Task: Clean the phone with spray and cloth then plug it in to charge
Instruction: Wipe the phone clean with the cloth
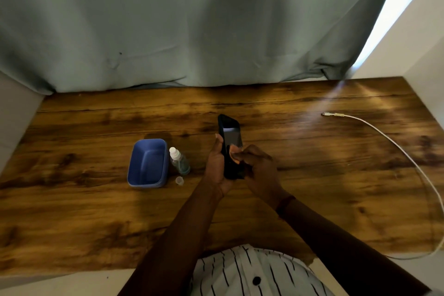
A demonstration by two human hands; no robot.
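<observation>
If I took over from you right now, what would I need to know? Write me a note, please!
Left hand: grips the phone, lifted off the table.
Right hand: pinches the cloth against the screen.
Spray: beside the blue box, its cap off, lying on the table.
Cable: on the table to the right, plug end free.
Done: cloth is on the screen; whether it was sprayed, I cannot tell.
Left: finish wiping, then plug the cable in.

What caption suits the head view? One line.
Left hand holds the phone while right hand presses a cloth to it.
</observation>
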